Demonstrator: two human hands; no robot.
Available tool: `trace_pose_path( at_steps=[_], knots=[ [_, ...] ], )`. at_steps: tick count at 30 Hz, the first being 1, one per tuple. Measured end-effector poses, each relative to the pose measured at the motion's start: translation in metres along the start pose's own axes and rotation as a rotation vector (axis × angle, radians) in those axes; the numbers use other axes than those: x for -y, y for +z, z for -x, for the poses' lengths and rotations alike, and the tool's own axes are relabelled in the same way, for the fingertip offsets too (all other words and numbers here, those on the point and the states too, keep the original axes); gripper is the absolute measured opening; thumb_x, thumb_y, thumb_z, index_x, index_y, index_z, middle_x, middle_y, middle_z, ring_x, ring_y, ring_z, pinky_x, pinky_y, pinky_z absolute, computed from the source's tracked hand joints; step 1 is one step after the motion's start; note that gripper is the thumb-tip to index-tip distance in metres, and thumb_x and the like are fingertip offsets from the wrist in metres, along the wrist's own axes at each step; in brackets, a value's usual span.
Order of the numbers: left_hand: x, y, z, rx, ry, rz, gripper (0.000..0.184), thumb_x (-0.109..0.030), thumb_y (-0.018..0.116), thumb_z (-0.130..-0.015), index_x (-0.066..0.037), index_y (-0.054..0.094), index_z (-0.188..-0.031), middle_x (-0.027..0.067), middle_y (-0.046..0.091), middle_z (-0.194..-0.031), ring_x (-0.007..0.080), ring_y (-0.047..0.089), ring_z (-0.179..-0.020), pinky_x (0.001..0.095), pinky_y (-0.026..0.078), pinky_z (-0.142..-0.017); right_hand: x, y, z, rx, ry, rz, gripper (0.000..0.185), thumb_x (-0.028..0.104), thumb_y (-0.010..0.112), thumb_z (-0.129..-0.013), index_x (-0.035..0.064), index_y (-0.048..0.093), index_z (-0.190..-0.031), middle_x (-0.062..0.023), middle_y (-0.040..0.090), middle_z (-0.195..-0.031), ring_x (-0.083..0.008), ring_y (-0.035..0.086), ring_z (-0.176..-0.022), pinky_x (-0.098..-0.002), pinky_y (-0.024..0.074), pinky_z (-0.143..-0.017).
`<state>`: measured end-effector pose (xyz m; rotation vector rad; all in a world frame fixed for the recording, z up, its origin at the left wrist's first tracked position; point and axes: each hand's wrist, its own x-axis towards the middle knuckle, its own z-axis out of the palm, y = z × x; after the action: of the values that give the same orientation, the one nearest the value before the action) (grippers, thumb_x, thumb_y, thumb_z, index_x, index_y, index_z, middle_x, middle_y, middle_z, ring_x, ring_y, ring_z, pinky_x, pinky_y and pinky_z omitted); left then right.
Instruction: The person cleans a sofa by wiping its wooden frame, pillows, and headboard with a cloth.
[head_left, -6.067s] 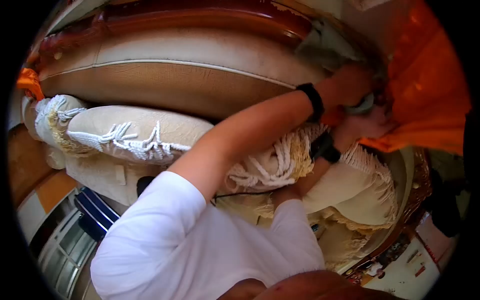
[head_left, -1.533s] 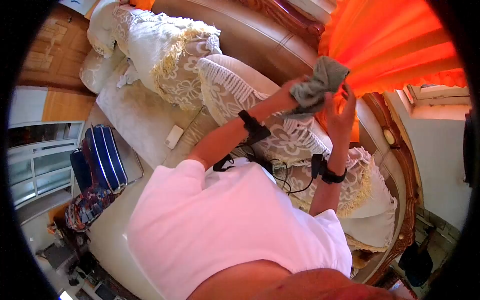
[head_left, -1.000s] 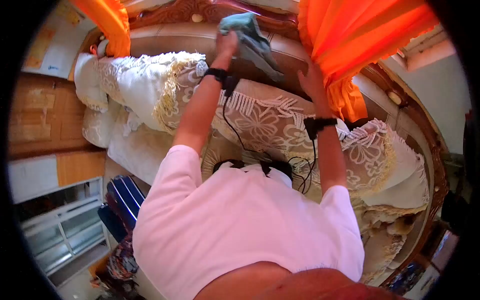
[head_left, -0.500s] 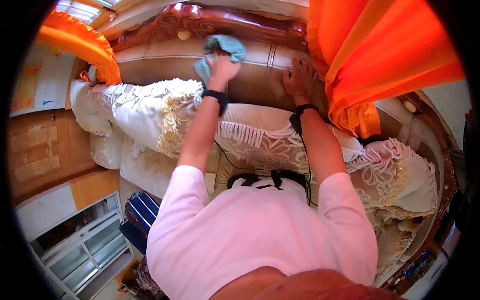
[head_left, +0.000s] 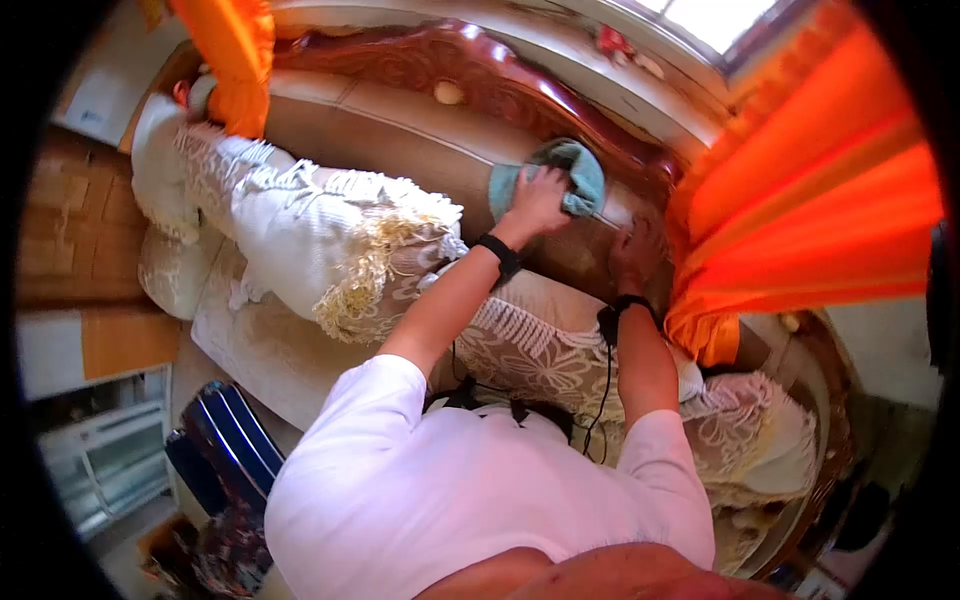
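Left hand (head_left: 540, 205) holding a green cloth (head_left: 587, 182) against the tan sofa backrest (head_left: 400, 143), upper centre of the frame, right hand (head_left: 638, 252) bare, fingers spread, beside the orange curtain (head_left: 800, 215) at right.

A bright window (head_left: 722, 22) glows beside an orange curtain (head_left: 815, 215), with brown panelling (head_left: 80, 215) at left.

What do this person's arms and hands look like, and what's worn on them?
The left hand and right hand are both ungloved. Each wrist has a black band, and a thin black cable hangs from the right one. Short, plain, pale pinkish sleeves leave the forearms bare.
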<state>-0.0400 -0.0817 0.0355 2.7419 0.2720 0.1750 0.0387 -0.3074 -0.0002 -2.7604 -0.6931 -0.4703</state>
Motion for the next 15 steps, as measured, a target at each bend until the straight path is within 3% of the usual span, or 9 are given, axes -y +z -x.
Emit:
trace_pose_path(
  at_steps=[2, 5, 6, 8, 9, 11, 13, 15],
  knots=[
    [0.043, -0.021, 0.010, 0.018, -0.201, -0.189, 0.071, -0.047, 0.070, -0.072, -0.004, 0.058, -0.127, 0.0128, 0.050, -0.139, 0.0321, 0.039, -0.135, 0.0593, 0.020, -0.113, -0.007, 0.006, 0.004, -0.043, -0.043, 0.009, 0.040, 0.030, 0.057, -0.087, 0.0084, 0.058, -0.121, -0.0191, 0.052, -0.129, -0.0394, 0.047, -0.121, -0.0534, 0.0337, -0.104],
    [0.106, -0.035, 0.018, -0.181, -0.474, -0.136, 0.072, -0.051, 0.058, -0.081, -0.008, 0.050, -0.138, 0.0122, 0.042, -0.148, 0.0325, 0.033, -0.140, 0.0602, 0.017, -0.114, -0.006, 0.004, 0.001, -0.109, -0.046, 0.044, 0.039, 0.030, 0.056, -0.087, 0.0108, 0.058, -0.121, -0.0178, 0.053, -0.128, -0.0387, 0.048, -0.119, -0.0543, 0.0351, -0.102],
    [0.112, -0.042, 0.015, -0.178, -0.467, -0.148, 0.072, -0.051, 0.058, -0.081, -0.008, 0.050, -0.138, 0.0122, 0.042, -0.148, 0.0325, 0.033, -0.140, 0.0602, 0.017, -0.114, -0.001, 0.002, 0.005, -0.114, -0.031, 0.081, 0.038, 0.030, 0.056, -0.087, 0.0108, 0.059, -0.120, -0.0182, 0.053, -0.128, -0.0388, 0.049, -0.118, -0.0536, 0.0359, -0.101],
    [0.115, -0.060, -0.003, -0.122, -0.736, 0.204, 0.069, -0.050, 0.054, -0.084, -0.011, 0.048, -0.141, 0.0112, 0.034, -0.155, 0.0330, 0.027, -0.143, 0.0624, 0.016, -0.113, 0.006, -0.001, 0.007, -0.106, 0.007, 0.071, 0.039, 0.031, 0.056, -0.088, 0.0120, 0.058, -0.122, -0.0172, 0.053, -0.128, -0.0382, 0.047, -0.120, -0.0535, 0.0334, -0.103],
    [0.118, -0.073, -0.013, -0.110, -0.817, 0.357, 0.066, -0.050, 0.051, -0.087, -0.012, 0.048, -0.141, 0.0136, 0.036, -0.154, 0.0344, 0.030, -0.143, 0.0571, 0.021, -0.115, 0.006, -0.005, 0.006, -0.093, 0.030, 0.075, 0.040, 0.032, 0.055, -0.088, 0.0132, 0.057, -0.123, -0.0163, 0.053, -0.129, -0.0376, 0.045, -0.122, -0.0533, 0.0308, -0.105],
    [0.195, -0.022, -0.050, -0.307, -0.619, 0.639, 0.054, -0.043, 0.049, -0.090, -0.010, 0.054, -0.134, 0.0168, 0.051, -0.140, 0.0349, 0.045, -0.131, 0.0475, 0.032, -0.112, 0.008, -0.015, 0.004, -0.063, 0.038, 0.069, 0.040, 0.032, 0.055, -0.088, 0.0133, 0.056, -0.123, -0.0160, 0.052, -0.129, -0.0372, 0.045, -0.122, -0.0537, 0.0312, -0.104],
    [0.180, -0.094, -0.058, -1.028, -0.214, 0.683, 0.041, -0.030, 0.050, -0.091, -0.001, 0.059, -0.119, 0.0186, 0.062, -0.119, 0.0352, 0.058, -0.109, 0.0441, 0.043, -0.100, 0.006, -0.017, 0.001, -0.041, 0.083, 0.059, 0.040, 0.033, 0.055, -0.088, 0.0134, 0.056, -0.124, -0.0157, 0.052, -0.128, -0.0367, 0.045, -0.121, -0.0540, 0.0316, -0.103],
    [0.187, -0.130, -0.064, -1.010, -0.364, 0.638, 0.054, -0.040, 0.051, -0.092, -0.007, 0.055, -0.134, 0.0235, 0.048, -0.141, 0.0402, 0.043, -0.131, 0.0471, 0.032, -0.110, 0.005, -0.014, 0.006, -0.109, 0.012, 0.053, 0.040, 0.034, 0.054, -0.090, 0.0109, 0.058, -0.122, -0.0185, 0.051, -0.127, -0.0388, 0.048, -0.118, -0.0540, 0.0352, -0.101]
  ],
)
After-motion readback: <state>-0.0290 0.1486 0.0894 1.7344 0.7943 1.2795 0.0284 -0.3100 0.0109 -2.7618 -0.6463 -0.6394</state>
